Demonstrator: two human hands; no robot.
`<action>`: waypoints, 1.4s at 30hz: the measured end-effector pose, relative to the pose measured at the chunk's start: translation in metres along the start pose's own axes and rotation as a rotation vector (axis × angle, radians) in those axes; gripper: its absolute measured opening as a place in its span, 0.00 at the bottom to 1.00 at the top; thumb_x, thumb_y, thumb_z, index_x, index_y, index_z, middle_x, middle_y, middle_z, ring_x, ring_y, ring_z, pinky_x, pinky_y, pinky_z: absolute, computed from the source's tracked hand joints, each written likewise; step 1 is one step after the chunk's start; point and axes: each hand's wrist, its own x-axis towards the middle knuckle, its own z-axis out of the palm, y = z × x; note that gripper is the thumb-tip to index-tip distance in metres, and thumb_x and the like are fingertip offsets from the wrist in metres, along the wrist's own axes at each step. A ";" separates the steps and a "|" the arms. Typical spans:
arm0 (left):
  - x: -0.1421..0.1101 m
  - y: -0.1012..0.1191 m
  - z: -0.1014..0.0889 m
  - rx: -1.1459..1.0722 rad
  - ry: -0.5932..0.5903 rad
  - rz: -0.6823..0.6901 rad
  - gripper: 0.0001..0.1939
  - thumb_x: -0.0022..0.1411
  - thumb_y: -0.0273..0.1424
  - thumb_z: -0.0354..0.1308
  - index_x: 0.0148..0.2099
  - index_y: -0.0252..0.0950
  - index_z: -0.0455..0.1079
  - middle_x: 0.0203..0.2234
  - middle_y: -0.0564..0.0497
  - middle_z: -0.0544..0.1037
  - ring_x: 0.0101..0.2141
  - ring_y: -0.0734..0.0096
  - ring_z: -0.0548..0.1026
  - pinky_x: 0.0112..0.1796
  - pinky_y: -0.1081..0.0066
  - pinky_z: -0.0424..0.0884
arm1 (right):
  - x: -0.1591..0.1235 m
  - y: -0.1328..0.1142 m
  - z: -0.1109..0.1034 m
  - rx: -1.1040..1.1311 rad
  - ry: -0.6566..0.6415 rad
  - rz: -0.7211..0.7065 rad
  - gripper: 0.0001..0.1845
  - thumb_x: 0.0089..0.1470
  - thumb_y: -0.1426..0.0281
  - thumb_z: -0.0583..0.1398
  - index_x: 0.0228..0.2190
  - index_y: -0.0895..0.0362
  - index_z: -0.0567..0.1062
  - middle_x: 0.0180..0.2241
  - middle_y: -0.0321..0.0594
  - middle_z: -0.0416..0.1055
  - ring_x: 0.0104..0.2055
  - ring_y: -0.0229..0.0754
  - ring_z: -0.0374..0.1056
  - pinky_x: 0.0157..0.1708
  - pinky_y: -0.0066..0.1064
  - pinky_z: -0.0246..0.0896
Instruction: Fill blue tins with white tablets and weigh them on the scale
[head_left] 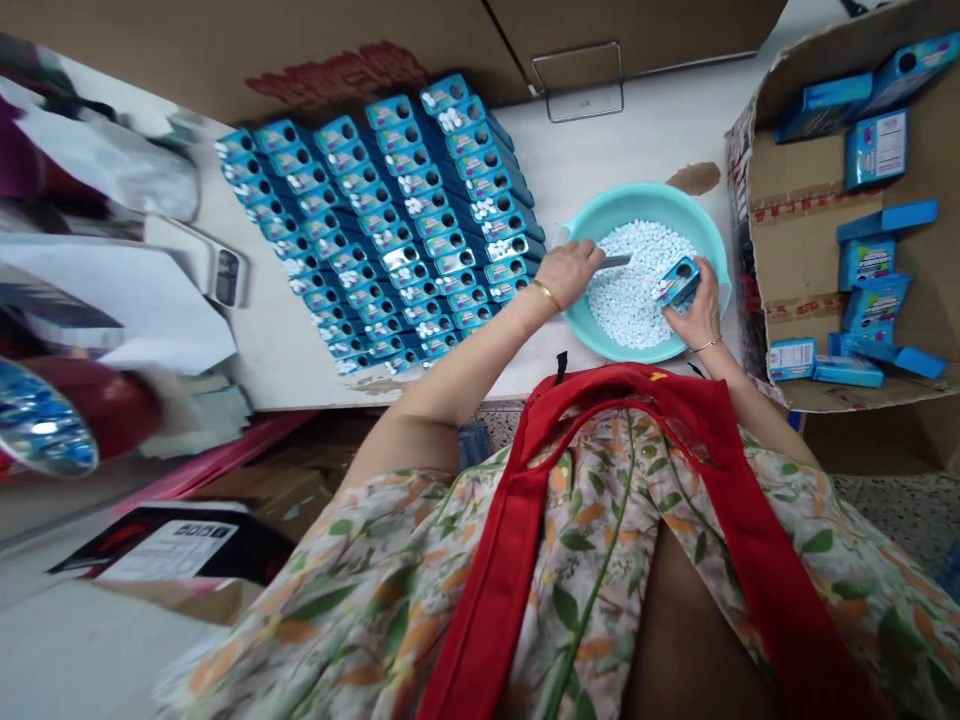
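Blue box, tilted, holed end upward

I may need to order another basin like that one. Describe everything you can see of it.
The basin is round, turquoise, plastic-looking, with a lug on either side of its rim. It stands upright on the table, beside the carton, with many white pellets lying inside. The left hand holds a grey tool over it, the right hand a blue box; whether either hand touches it is unclear.
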 end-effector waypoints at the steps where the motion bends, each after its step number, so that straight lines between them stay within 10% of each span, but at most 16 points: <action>1: 0.004 -0.002 0.014 -0.001 -0.056 0.008 0.20 0.74 0.24 0.39 0.58 0.34 0.68 0.52 0.36 0.74 0.51 0.54 0.72 0.47 0.60 0.68 | 0.000 0.001 -0.002 0.005 0.016 0.016 0.49 0.54 0.58 0.64 0.68 0.59 0.48 0.67 0.59 0.56 0.72 0.61 0.54 0.70 0.63 0.52; 17: 0.030 0.076 0.109 -0.456 -0.248 0.252 0.21 0.68 0.24 0.47 0.62 0.28 0.60 0.56 0.34 0.74 0.54 0.56 0.75 0.54 0.63 0.70 | 0.001 0.001 -0.013 0.140 0.071 0.244 0.59 0.47 0.46 0.69 0.68 0.59 0.50 0.66 0.61 0.56 0.72 0.62 0.52 0.70 0.60 0.50; 22: 0.032 0.061 0.111 -0.660 -0.177 0.326 0.21 0.67 0.31 0.49 0.61 0.31 0.60 0.54 0.37 0.75 0.52 0.58 0.75 0.55 0.62 0.71 | 0.003 0.015 -0.013 0.152 0.110 0.229 0.65 0.47 0.43 0.68 0.70 0.60 0.44 0.68 0.63 0.51 0.73 0.64 0.50 0.70 0.62 0.48; 33: -0.021 -0.029 0.031 -0.723 0.075 0.283 0.17 0.66 0.35 0.51 0.54 0.32 0.65 0.47 0.42 0.75 0.41 0.65 0.72 0.45 0.67 0.70 | -0.003 -0.002 -0.008 0.067 0.104 0.090 0.54 0.52 0.54 0.66 0.69 0.60 0.47 0.66 0.62 0.57 0.70 0.64 0.56 0.69 0.63 0.53; 42: -0.029 0.022 -0.051 -0.218 -0.047 0.209 0.17 0.69 0.27 0.51 0.57 0.30 0.69 0.48 0.39 0.78 0.48 0.57 0.78 0.47 0.63 0.72 | 0.000 -0.018 0.017 0.019 -0.051 -0.075 0.47 0.50 0.68 0.61 0.68 0.58 0.50 0.68 0.57 0.57 0.74 0.60 0.51 0.72 0.61 0.50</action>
